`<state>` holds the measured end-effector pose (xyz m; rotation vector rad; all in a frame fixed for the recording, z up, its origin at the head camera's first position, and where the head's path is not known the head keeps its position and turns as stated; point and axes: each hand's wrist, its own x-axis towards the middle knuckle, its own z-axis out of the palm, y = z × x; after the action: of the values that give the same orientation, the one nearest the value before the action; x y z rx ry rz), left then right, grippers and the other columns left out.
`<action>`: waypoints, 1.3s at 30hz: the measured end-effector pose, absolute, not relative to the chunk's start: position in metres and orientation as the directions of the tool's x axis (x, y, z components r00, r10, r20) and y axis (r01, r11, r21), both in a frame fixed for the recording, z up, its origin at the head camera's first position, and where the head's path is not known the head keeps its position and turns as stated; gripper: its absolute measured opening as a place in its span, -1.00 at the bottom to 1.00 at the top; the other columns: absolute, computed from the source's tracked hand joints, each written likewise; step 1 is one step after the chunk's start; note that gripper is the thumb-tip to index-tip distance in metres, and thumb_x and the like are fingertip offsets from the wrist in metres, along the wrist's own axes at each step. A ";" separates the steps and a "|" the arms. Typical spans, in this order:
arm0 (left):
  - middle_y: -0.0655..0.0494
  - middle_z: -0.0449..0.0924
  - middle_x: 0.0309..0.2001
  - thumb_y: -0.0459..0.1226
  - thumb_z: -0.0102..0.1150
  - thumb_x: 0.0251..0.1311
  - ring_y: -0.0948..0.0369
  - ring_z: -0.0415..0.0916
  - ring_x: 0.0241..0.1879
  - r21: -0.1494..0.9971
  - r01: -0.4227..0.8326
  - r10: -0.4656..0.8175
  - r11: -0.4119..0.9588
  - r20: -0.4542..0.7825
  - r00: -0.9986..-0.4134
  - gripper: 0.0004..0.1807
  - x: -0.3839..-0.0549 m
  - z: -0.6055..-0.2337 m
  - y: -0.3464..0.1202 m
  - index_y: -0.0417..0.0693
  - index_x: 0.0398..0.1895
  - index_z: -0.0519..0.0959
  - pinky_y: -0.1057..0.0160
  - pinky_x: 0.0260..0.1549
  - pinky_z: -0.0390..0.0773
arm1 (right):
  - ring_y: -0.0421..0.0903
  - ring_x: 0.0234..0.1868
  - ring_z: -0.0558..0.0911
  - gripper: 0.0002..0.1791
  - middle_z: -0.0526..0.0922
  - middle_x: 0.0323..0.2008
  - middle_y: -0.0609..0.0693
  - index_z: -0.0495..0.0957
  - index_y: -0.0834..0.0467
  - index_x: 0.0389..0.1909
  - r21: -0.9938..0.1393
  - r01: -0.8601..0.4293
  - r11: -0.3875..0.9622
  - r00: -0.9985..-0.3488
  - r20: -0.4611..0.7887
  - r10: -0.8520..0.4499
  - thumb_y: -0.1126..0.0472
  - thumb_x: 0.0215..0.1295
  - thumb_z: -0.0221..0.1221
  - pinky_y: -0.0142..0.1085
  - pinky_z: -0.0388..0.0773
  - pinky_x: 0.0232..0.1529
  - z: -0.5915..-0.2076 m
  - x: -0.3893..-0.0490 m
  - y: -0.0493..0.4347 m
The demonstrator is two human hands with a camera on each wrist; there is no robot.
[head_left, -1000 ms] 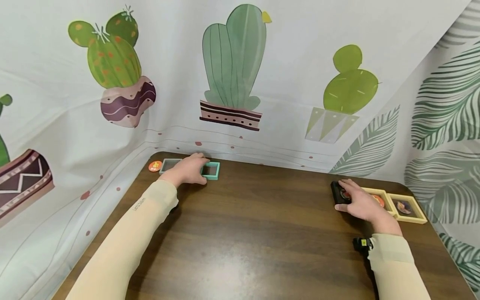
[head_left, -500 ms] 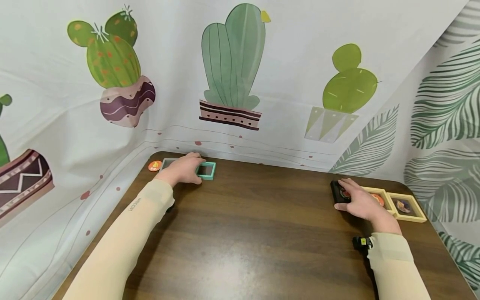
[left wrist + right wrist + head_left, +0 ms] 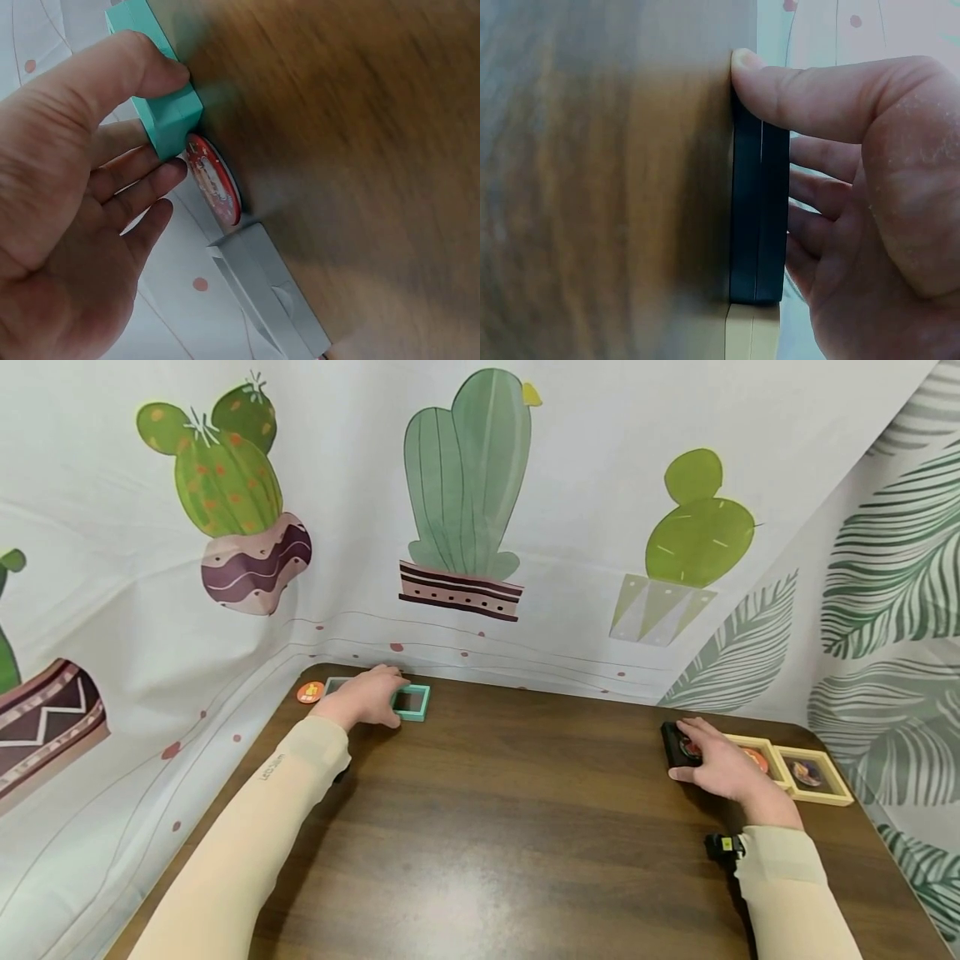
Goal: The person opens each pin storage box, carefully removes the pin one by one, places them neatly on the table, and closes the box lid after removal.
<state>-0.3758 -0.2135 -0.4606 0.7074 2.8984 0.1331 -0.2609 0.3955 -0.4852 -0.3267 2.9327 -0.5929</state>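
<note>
My left hand (image 3: 365, 695) pinches a teal display frame (image 3: 425, 703) at the back left of the table. In the left wrist view the thumb lies on the near side of the teal frame (image 3: 171, 120), the fingers on its far side. A red round badge (image 3: 214, 178) leans on edge between it and a grey frame (image 3: 271, 294). My right hand (image 3: 722, 768) grips a black display frame (image 3: 670, 747) at the back right, thumb at its near corner. In the right wrist view the black frame (image 3: 759, 217) abuts a cream frame (image 3: 751, 330).
Two cream display frames (image 3: 836, 777) continue the row to the right, each with a badge inside. An orange round badge (image 3: 310, 692) lies at the back left corner. Behind the brown table (image 3: 510, 827) hangs a cactus-print cloth (image 3: 577, 485).
My left hand has shifted slightly left with the teal frame, toward the grey frame, then nearly stopped. The right hand and the black frame have stayed in place.
</note>
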 end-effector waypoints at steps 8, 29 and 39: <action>-0.28 0.54 0.46 -0.24 0.51 0.11 -0.19 0.40 0.36 0.082 0.458 0.465 0.885 -0.130 -0.875 -0.23 -0.376 -0.456 -0.210 -0.28 0.46 0.61 -0.21 0.32 0.51 | 0.62 0.51 0.28 0.08 0.15 0.61 0.59 0.26 0.48 0.63 -0.395 -0.183 0.900 -0.973 -0.060 -0.224 -0.04 0.34 0.54 0.49 0.35 0.37 -0.482 -0.259 0.394; -0.25 0.58 0.43 -0.21 0.57 0.12 -0.18 0.43 0.28 0.061 0.454 0.458 0.889 -0.132 -0.879 -0.19 -0.375 -0.459 -0.208 -0.27 0.48 0.60 -0.19 0.27 0.53 | 0.48 0.41 0.52 -0.04 0.60 0.37 0.43 0.55 0.37 0.44 -0.307 -0.316 0.898 -0.949 0.116 -0.294 -0.22 0.25 0.58 0.40 0.40 0.39 -0.483 -0.258 0.343; -0.24 0.58 0.43 -0.20 0.54 0.11 -0.22 0.40 0.36 0.053 0.451 0.454 0.891 -0.124 -0.882 -0.20 -0.378 -0.463 -0.209 -0.26 0.48 0.60 -0.24 0.34 0.47 | 0.38 0.39 0.56 0.09 0.61 0.37 0.35 0.50 0.34 0.52 -0.275 -0.420 0.865 -0.907 0.162 -0.389 -0.29 0.18 0.61 0.33 0.48 0.37 -0.479 -0.241 0.272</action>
<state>-0.3784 -0.2090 -0.4626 0.7027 2.9243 0.0340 -0.2405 0.2722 -0.4786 -0.6808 3.1308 -0.4992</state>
